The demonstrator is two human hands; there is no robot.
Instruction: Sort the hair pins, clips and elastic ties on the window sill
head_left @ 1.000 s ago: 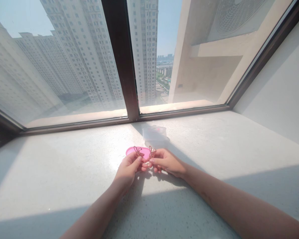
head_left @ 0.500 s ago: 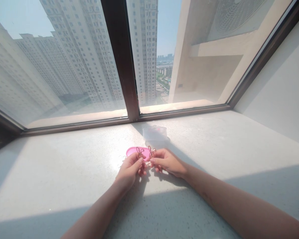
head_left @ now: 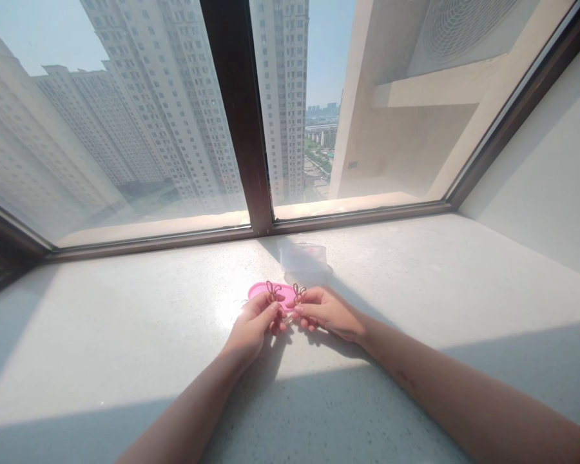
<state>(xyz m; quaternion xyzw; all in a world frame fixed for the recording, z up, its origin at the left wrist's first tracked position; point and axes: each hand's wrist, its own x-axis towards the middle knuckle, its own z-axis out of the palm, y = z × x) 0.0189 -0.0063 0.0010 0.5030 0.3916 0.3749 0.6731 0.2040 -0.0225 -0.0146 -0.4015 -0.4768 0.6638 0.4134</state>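
Note:
My left hand [head_left: 254,324] is closed in a pinch on a small brown looped piece [head_left: 271,291], shaped like a bow or butterfly. Between the thumb and fingers of my right hand [head_left: 329,314] is a similar looped piece [head_left: 299,292]. Both pieces stand up above the fingertips, side by side and slightly apart. A small pale, shiny bit [head_left: 289,318] shows between the two hands; what it belongs to is unclear. Just behind the fingers lies an oval pink tray [head_left: 258,289], partly hidden by them.
Behind the pink tray sits a translucent plastic box [head_left: 303,259] on the pale speckled windowsill [head_left: 140,328]. Thin, glare-washed bits [head_left: 240,303] lie left of the tray. A dark window frame [head_left: 174,242] borders the sill at the back, and a white wall [head_left: 551,161] stands at right.
The looped piece in my right hand has tilted to the right and sits a little lower. Both hands stay close together, still pinching. The view has shifted slightly.

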